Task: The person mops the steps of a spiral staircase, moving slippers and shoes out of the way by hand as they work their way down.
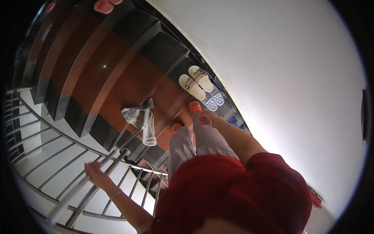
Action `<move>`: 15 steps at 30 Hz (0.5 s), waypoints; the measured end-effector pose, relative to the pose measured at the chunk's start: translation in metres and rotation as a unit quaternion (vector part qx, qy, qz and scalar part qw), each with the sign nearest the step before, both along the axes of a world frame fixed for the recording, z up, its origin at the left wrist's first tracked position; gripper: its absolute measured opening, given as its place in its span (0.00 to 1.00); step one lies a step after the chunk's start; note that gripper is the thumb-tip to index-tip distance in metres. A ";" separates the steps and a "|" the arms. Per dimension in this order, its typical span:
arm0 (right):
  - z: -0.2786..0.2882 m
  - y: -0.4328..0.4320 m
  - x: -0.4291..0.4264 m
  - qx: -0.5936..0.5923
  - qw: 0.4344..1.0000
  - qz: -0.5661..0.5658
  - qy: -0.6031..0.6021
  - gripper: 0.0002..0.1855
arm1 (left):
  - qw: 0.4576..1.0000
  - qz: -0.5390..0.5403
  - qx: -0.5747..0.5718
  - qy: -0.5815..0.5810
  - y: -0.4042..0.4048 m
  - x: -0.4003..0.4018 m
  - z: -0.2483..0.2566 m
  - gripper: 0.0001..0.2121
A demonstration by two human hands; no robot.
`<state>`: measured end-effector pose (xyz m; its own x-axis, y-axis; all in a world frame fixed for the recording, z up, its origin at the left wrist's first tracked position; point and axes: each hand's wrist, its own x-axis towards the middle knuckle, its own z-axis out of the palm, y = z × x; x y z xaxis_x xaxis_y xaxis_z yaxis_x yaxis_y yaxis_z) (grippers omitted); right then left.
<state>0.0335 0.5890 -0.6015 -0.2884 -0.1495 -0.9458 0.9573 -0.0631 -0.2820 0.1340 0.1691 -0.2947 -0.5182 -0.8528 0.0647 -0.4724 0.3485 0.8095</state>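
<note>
My left hand (97,176) is wrapped around the pale handle (65,203) of a mop, beside the metal stair railing. The handle slants down to a grey and white cloth mop head (148,128), which lies on the reddish-brown floor by the stairs. My right hand (208,117) hangs low in front of my right trouser leg, with nothing seen in it. Its fingers are loosely bent and slightly blurred. Below that hand, orange slippers (194,107) show on my feet.
Dark-edged steps (84,64) fill the upper left, with pink slippers (104,6) on one. A curved metal railing (67,137) runs along the left. Cream slides (192,87) and lilac slides (211,103) sit near the white wall (280,73).
</note>
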 end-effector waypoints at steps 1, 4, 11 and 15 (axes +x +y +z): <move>-0.017 -0.002 -0.018 -0.021 1.000 0.003 0.017 0.11 | 0.993 -0.004 -0.089 -0.073 0.008 0.000 -0.002 0.14; -0.082 -0.017 -0.071 -0.024 0.998 -0.053 0.029 0.14 | 0.998 -0.002 -0.050 0.039 -0.007 0.038 -0.020 0.13; -0.253 0.006 -0.146 0.113 0.978 -0.158 -0.082 0.39 | 0.878 0.179 -0.359 -0.261 0.004 0.057 -0.014 0.15; -0.297 0.012 -0.174 0.144 0.966 -0.187 -0.105 0.42 | 0.932 0.228 -0.009 0.282 0.014 0.001 -0.021 0.12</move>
<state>-0.1409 0.6010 -0.8984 -0.0684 0.2061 -0.9761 0.9209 -0.3632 -0.1413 0.1346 0.1833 -0.3156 0.0181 -0.9721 0.2339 -0.0752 0.2320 0.9698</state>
